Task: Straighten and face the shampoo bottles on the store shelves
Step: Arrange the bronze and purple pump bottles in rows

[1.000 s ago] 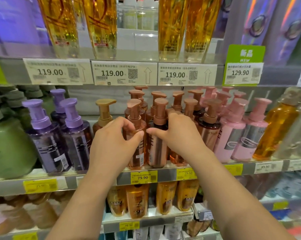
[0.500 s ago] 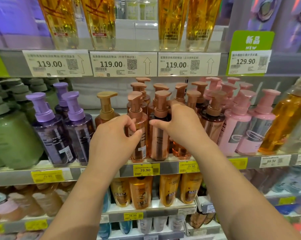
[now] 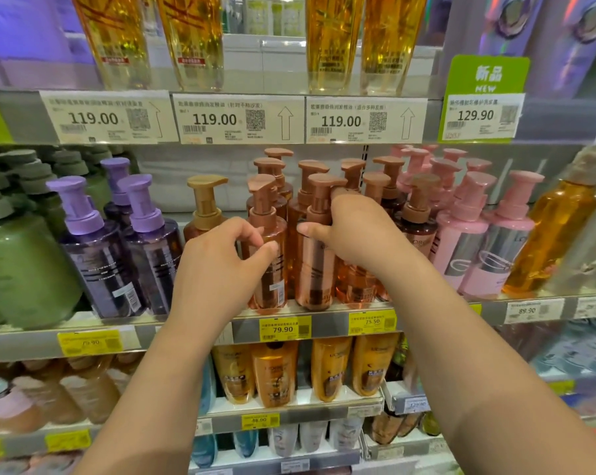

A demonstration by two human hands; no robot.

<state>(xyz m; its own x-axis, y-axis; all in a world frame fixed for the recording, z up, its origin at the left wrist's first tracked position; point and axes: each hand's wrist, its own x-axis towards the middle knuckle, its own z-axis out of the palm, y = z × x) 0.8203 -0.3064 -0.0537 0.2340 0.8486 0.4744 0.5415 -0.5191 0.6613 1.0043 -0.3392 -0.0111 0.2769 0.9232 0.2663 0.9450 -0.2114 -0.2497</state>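
Two copper pump bottles stand upright at the front edge of the middle shelf, side by side, their long axis vertical. The left copper bottle has its pump spout pointing to the right and a little toward the back; a small white sticker shows low on its body. The right copper bottle also has its spout pointing to the right, and the printed letters on its body are turned toward the right side, not fully to the front.

The left hand is curled around the left copper bottle at the shoulder: the thumb lies on the front of the body and the other fingers bend around its left side. The right hand holds the right copper bottle at the neck and shoulder: the thumb presses on the front of the bottle, and the fingers go behind the pump, where one fingertip shows beside the spout.

Behind them stand more copper pump bottles in rows. To the left is a gold pump bottle, then purple pump bottles and green bottles. To the right stand pink pump bottles. A yellow price tag reading 79.90 is fixed on the shelf edge just below the two held bottles.
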